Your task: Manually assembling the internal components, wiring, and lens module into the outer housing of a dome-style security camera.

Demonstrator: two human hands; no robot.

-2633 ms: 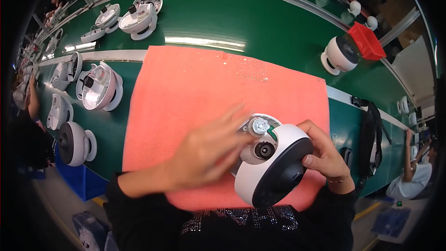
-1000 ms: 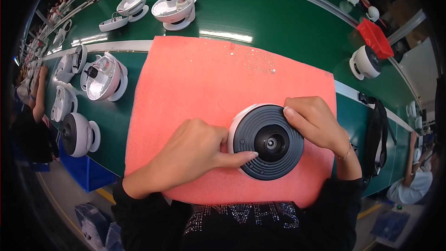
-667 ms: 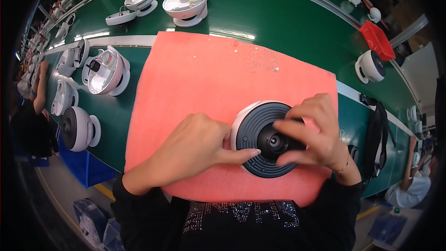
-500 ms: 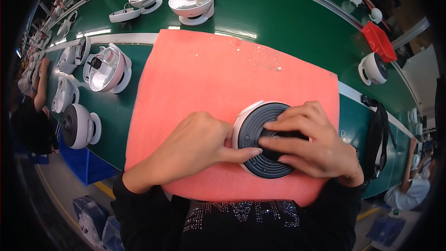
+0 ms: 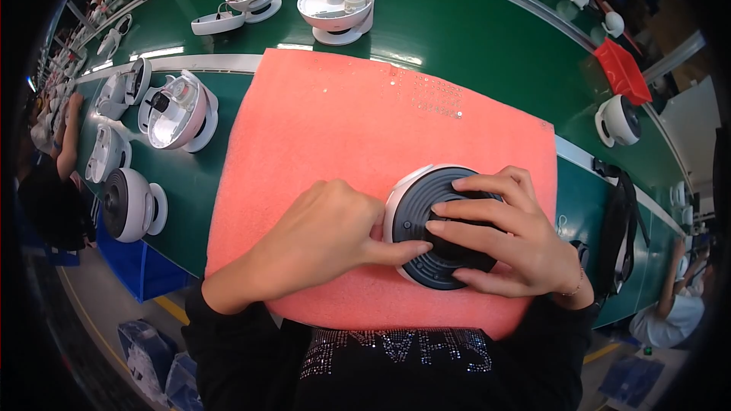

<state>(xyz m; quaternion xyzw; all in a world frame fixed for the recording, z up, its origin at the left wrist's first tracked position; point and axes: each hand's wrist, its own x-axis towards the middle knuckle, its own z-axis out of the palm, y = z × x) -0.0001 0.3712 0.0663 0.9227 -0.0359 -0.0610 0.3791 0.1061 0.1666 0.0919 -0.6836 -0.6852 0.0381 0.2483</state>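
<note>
A round white device (image 5: pixel 390 209) with a dark grey, ring-grooved face (image 5: pixel 415 209) lies face up on a pink foam mat (image 5: pixel 320 122). My left hand (image 5: pixel 327 232) grips its left edge, the thumb pressed on the grooved face and the other fingers curled at the side. Over the face's right half, my right hand (image 5: pixel 510 232) is spread, fingertips resting on the dark surface. A blacker area shows beneath those fingers; I cannot make out whether it is a separate part. My right palm hides the device's right edge.
Opened white housings (image 5: pixel 335 11) with black and clear parts stand on the green bench beyond the mat; another (image 5: pixel 179 114) is at left, near a closed unit (image 5: pixel 129 205). Tiny screws (image 5: pixel 438 95) lie on the mat's far part. A red bin (image 5: pixel 620 68) and black strap (image 5: pixel 620 221) are at right.
My right fingers have spread wider and shifted slightly over the face. My left hand keeps its grip. Housings on the far green surface have moved to the right.
</note>
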